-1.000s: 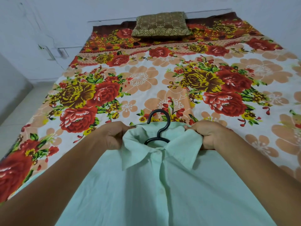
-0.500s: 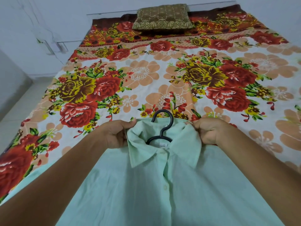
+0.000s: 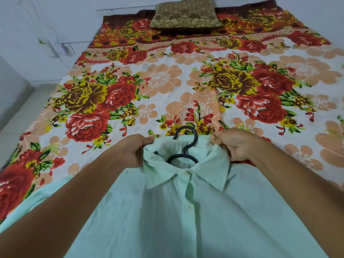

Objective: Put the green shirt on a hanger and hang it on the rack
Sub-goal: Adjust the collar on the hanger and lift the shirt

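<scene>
Nearest the camera: the pale green shirt (image 3: 186,216) lies front-up on the bed, button placket running down its middle, one button visible below the collar. Both forearms reach forward over it. Collar is spread open, a white label showing inside the neck. The left hand (image 3: 130,151) is closed in a fist on the shirt fabric at the left side of the collar; the right hand (image 3: 234,144) is closed the same way on the right side of the collar. Between the two hands, the black hanger (image 3: 184,146) sits inside the neck opening: only its hook and the top of its shoulders show, the hook pointing away from the camera and lying over the bedsheet (image 3: 167,81). The rest of the hanger is hidden under the cloth. Beyond: the sheet, printed with red and yellow roses, covers the bed. At the far end, a brown and gold patterned pillow (image 3: 186,15) rests against a white wall (image 3: 46,19).
</scene>
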